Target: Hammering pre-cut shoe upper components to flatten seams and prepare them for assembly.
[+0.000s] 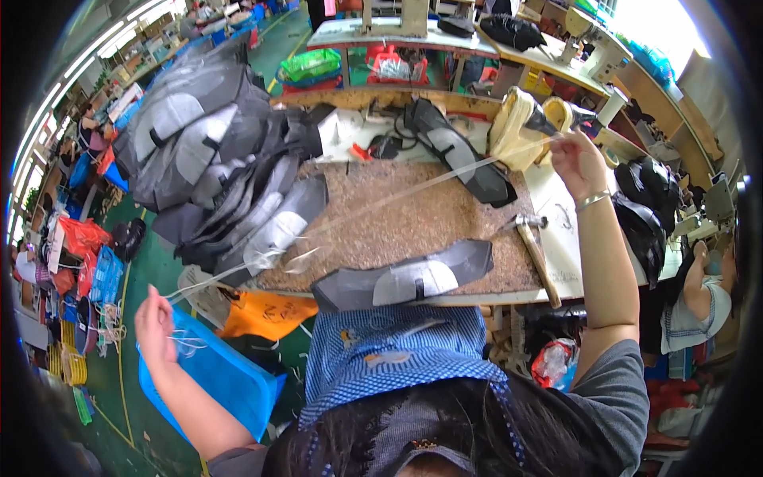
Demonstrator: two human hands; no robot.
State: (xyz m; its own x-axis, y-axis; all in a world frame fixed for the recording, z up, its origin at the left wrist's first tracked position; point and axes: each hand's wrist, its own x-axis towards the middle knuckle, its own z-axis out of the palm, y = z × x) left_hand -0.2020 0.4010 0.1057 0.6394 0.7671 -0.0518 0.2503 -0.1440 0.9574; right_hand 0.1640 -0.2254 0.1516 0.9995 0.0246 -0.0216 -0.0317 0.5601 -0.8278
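A thin, clear, whitish strip (413, 188) is stretched slantwise across the work table between my two raised hands. Its lower end is pinched in my left hand (156, 327), out past the table's left edge, with loose strands dangling below. At upper right, the fingers of my right hand (579, 164) are closed on the other end. Below the strip, a dark panel with a light grey patch (413, 276) lies along the near edge of a brown board (381, 215). A similar dark panel (461, 151) rests across the board's far right corner.
A tall heap of dark panels (199, 135) covers the table's left side. A hammer (538, 258) lies at the board's right, with cream-yellow objects (517, 131) behind it. Below left stands a blue bin (214, 370), near an orange bag (266, 316). Another person (699, 306) sits at far right.
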